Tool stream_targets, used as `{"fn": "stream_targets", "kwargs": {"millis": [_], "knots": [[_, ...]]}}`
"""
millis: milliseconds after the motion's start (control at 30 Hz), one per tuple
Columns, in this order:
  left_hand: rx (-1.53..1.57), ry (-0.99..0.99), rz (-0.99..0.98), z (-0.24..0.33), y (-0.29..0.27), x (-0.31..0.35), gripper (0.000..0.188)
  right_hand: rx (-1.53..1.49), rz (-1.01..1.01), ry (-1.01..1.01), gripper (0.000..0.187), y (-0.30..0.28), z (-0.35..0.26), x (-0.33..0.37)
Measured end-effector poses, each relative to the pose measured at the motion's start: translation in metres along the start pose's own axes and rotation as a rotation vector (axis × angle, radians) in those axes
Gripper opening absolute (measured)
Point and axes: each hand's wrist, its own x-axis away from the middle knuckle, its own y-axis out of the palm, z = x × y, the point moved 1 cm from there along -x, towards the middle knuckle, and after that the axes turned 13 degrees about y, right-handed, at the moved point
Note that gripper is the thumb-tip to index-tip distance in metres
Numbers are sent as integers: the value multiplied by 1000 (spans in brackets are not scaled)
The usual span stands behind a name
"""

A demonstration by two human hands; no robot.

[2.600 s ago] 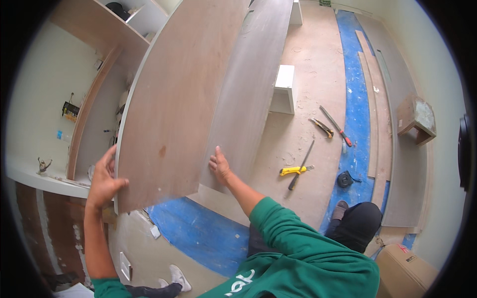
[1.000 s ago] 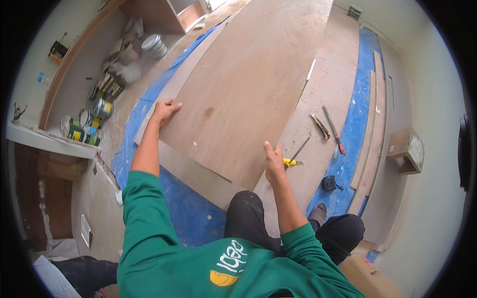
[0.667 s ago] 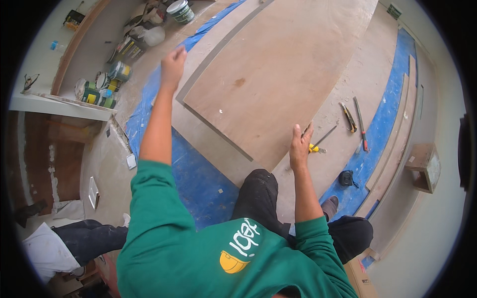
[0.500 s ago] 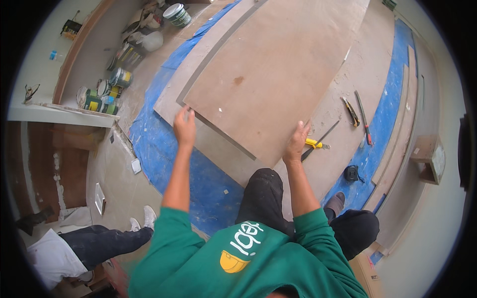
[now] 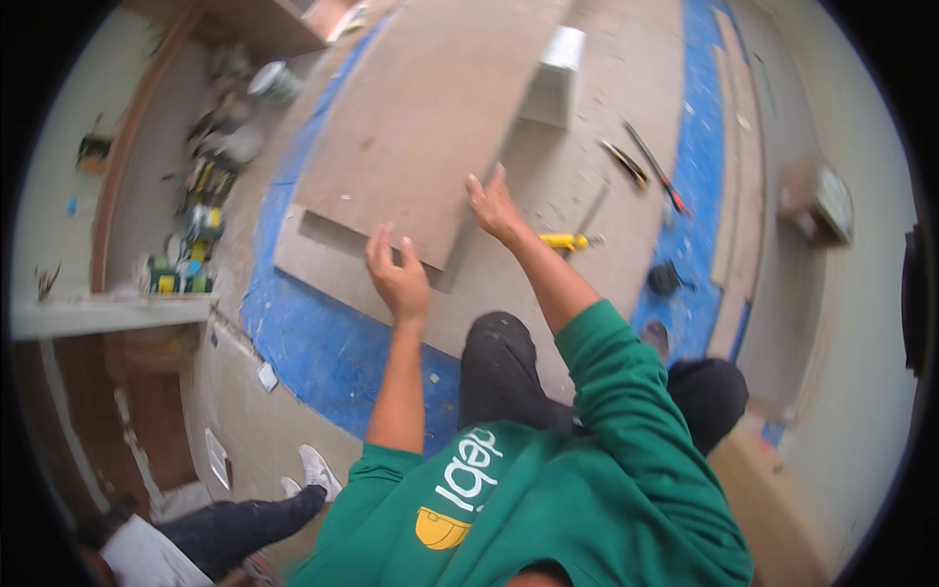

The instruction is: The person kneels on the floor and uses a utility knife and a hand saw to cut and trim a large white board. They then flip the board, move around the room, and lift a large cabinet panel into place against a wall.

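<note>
The wooden panel (image 5: 406, 127) runs past the top edge, hiding part of the white box (image 5: 554, 96). Blur smears the cardboard box (image 5: 768, 504). A co-worker (image 5: 245, 525) is cut off at lower left. Whether the left hand (image 5: 399, 282) touches the panel is unclear.

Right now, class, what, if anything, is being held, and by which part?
A firm hold cannot be told through blur: the left grip is at the near edge of the brown board, the right grip at its right-hand edge.

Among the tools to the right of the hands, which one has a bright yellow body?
The knife nearest the right hand; the tape measure is black, and the long file is red-handled.
</note>
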Motion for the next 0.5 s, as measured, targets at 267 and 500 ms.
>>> {"fn": "stream_targets", "kwargs": {"millis": [267, 500], "knots": [[-113, 283, -131, -28, 61, 31, 42, -174, 334, 560, 28, -85, 363, 71], [-116, 61, -323, -76, 41, -7, 42, 200, 149, 359, 48, -72, 317, 110]]}}
